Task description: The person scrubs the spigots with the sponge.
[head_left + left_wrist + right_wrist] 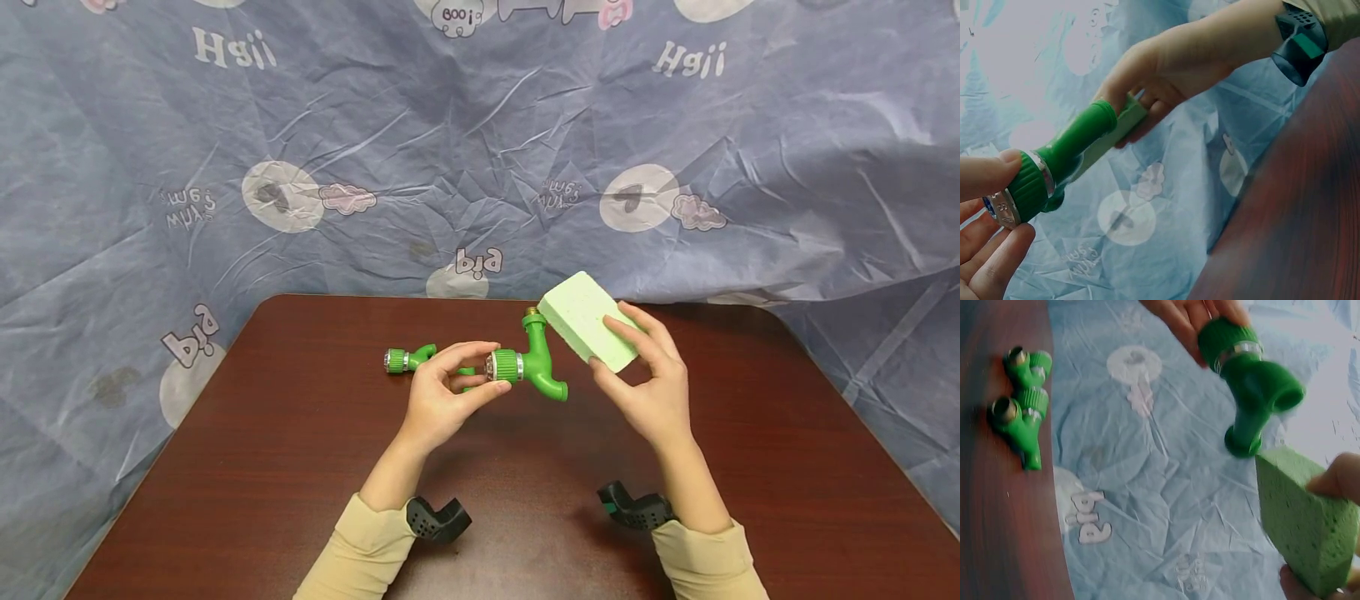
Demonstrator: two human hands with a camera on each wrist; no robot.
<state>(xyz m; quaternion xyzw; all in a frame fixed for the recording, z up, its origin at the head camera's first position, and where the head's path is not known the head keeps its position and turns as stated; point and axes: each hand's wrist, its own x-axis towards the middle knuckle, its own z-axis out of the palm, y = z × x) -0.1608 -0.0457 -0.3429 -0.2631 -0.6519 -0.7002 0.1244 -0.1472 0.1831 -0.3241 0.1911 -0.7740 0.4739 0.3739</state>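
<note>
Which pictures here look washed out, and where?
Left wrist: cloth bleached nearly white at upper left; right wrist: cloth pale at upper right, table dim at left, sponge clear enough to show pits; head: fairly even, table faintly shiny at bottom centre.

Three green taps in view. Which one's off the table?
The held green tap, its ribbed knob pinched in the left grip, beside the pale-green sponge. The other two taps lie on the table.
</note>
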